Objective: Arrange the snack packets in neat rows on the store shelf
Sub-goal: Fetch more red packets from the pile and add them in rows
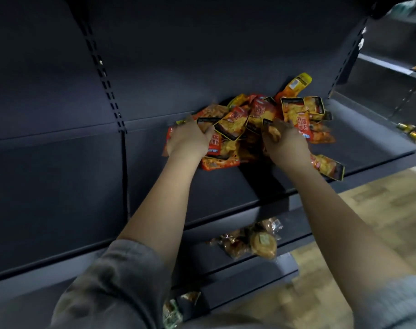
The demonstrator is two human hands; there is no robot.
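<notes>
A loose heap of orange, red and yellow snack packets (252, 115) lies on the dark store shelf (83, 174), right of its middle, against the back panel. My left hand (188, 141) rests on the left side of the heap, fingers closed on a black-edged packet (208, 122). My right hand (285, 141) is on the right side of the heap, gripping another packet (271, 129). One packet (328, 166) lies apart by the shelf's front edge, right of my right wrist. A yellow-topped packet (294, 85) leans upright against the back panel.
The shelf below holds clear-wrapped brown baked goods (249, 241). More packets (178, 307) show on a lower shelf. The neighbouring bay at right has small gold items (412, 134). A slotted upright (107, 84) divides the back panel. Wooden floor (380, 210) lies at right.
</notes>
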